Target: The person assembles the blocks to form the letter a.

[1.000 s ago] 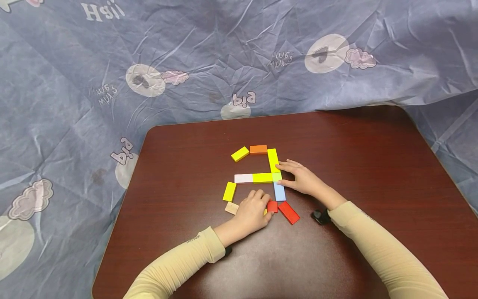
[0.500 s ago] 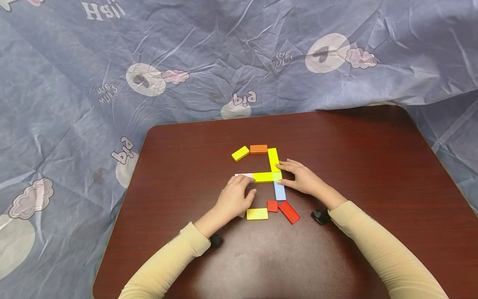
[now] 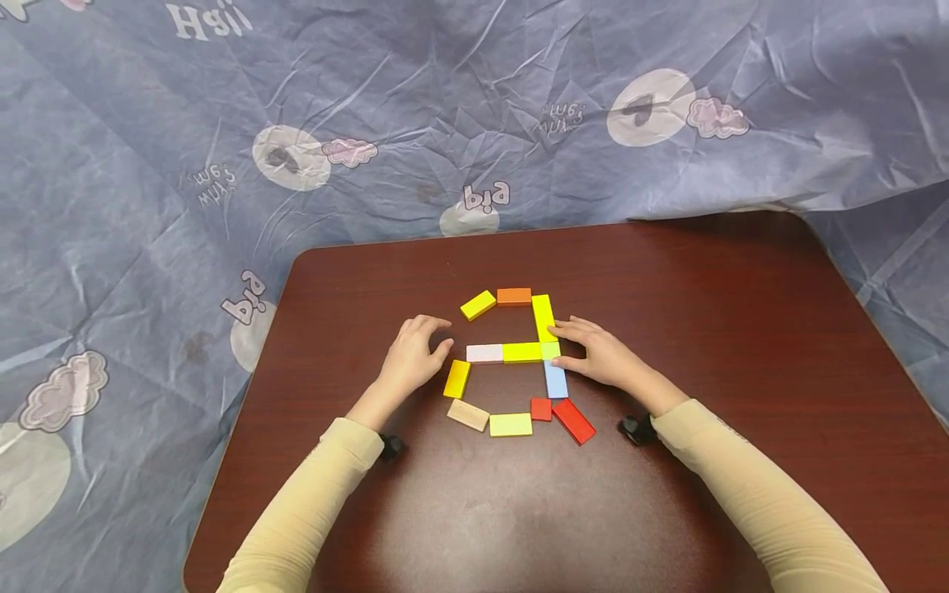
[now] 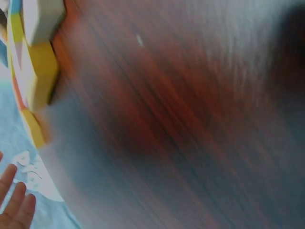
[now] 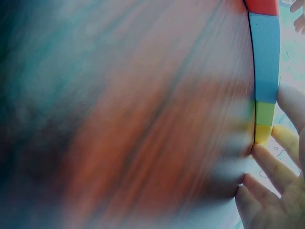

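Flat wooden blocks form a shape like a lowercase "a" in the head view. My right hand [image 3: 596, 352] rests at its right side with fingers extended, the index fingertip at the yellow block [image 3: 544, 318] and the thumb by the light green block [image 3: 550, 351] and blue block [image 3: 555, 379]. My left hand [image 3: 411, 350] holds nothing; its thumb and fingers are spread apart, just left of the white block [image 3: 485, 353] and above the orange-yellow block [image 3: 456, 379]. A plain wood block [image 3: 468, 415], a pale yellow block [image 3: 511, 425] and a small red block [image 3: 541, 409] run along the bottom.
A longer red block [image 3: 574, 421] slants off at the lower right. At the top lie an orange block [image 3: 514, 296] and a tilted yellow block [image 3: 478, 305]. The dark brown table [image 3: 704, 296] ends at a hanging blue-grey printed cloth [image 3: 415, 99].
My left hand has moved from the bottom row, up past the left-side blocks, out to the left, uncovering the plain wood and pale yellow blocks. My right hand has stayed in place.
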The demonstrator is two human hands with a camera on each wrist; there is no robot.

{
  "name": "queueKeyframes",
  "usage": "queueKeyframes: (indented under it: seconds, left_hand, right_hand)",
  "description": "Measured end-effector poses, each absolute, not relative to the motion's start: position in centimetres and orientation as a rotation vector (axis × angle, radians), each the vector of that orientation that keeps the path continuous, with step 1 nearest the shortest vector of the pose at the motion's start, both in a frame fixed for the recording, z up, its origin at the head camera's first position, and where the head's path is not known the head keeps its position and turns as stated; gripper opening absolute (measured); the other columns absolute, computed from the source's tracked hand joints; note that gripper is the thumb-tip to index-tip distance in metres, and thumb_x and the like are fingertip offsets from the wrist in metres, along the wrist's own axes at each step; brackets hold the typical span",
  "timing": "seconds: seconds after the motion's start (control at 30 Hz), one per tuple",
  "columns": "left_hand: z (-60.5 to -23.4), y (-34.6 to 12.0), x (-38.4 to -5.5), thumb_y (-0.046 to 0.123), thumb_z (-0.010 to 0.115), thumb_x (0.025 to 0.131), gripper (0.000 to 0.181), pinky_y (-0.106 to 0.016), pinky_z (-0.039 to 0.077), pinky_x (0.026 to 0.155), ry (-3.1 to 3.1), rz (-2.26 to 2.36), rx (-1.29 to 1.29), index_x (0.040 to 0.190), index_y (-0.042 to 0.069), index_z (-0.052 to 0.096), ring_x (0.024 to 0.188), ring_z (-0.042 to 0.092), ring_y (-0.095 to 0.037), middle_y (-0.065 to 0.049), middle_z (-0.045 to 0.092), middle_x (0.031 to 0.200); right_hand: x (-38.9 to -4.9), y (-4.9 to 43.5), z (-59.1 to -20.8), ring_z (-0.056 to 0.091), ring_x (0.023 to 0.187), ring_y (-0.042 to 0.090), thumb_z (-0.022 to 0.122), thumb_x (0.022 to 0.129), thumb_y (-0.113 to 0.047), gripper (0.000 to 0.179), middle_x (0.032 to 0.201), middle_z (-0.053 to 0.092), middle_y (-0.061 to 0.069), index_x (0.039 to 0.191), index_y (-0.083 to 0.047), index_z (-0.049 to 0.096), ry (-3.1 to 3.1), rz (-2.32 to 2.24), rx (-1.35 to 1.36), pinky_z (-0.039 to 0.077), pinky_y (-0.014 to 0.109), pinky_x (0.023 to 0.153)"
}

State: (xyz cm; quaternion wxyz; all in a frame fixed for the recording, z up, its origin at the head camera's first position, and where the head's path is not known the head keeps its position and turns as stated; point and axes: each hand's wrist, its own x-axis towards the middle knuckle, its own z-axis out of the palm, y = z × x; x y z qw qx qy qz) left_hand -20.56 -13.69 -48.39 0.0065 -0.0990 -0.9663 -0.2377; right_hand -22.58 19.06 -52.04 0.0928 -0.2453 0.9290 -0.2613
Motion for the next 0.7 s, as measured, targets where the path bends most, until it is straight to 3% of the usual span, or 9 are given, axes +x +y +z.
queueKeyframes:
  seconds: [0.27,0.7]
  left_hand:
    - [-49.7,-13.6,-24.2,0.023,0.066,0.095,0.032,-0.046,0.042,0.108,-3.033,-0.865,-0.267,0.125,0.013,0.066,0.125,0.054,-0.029,-0.008,0.062,0.130]
    - [-51.4,-11.4,-27.5,0.038,0.073,0.089,0.051,-0.044,0.045,0.106,-3.116,-0.711,-0.228,0.133,0.014,0.062,0.125,0.056,-0.029,-0.008,0.062,0.134]
  right_hand:
    - [-22.6,19.2,-52.1,0.031,0.144,0.041,0.073,0.089,-0.033,0.063,0.149,0.049,0.016,0.143,-0.008,0.052,2.752,-0.795,-0.739,0.030,0.059,0.113]
    - [-22.4,19.3,-52.1,0.031,0.144,0.040,0.073,0.089,-0.032,0.062,0.148,0.050,0.014,0.143,-0.009,0.053,2.761,-0.802,-0.733,0.030,0.058,0.113]
